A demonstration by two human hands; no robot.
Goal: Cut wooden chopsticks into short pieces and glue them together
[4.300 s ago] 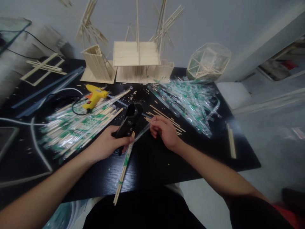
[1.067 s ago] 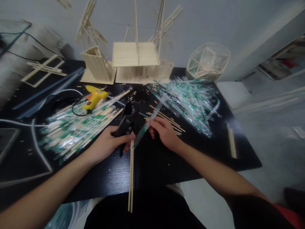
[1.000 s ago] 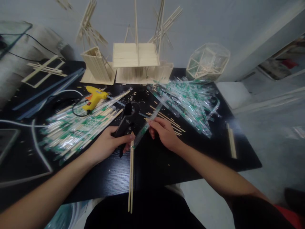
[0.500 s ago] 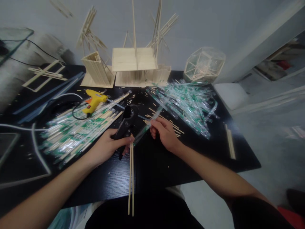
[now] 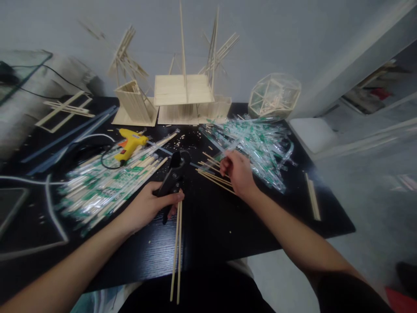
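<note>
Two slender, pale wooden sticks [image 5: 180, 252] show no wrapper along their visible length; they hang from the person's left hand [image 5: 153, 202], pointing toward the body past the near edge of the black wood-grained desk [image 5: 208, 230]. That hand's grip is closed around them and also around a black hand tool [image 5: 170, 179]. The right hand [image 5: 239, 174] has curled fingers near a blurred, clear plastic strip [image 5: 208, 166]; whether its grip holds the strip cannot be told. Unwrapping looks well advanced for this pair. More is done elsewhere: loose unwrapped pale sticks [image 5: 216, 182] lie just beyond the right hand, next to a heap of clear-and-green plastic wrappers [image 5: 260, 148], mostly empty by their flat look. Much appears left, since a broad pile of plastic-wrapped pale sticks [image 5: 114, 184] lies on the left, under a yellow glue gun [image 5: 128, 145].
</note>
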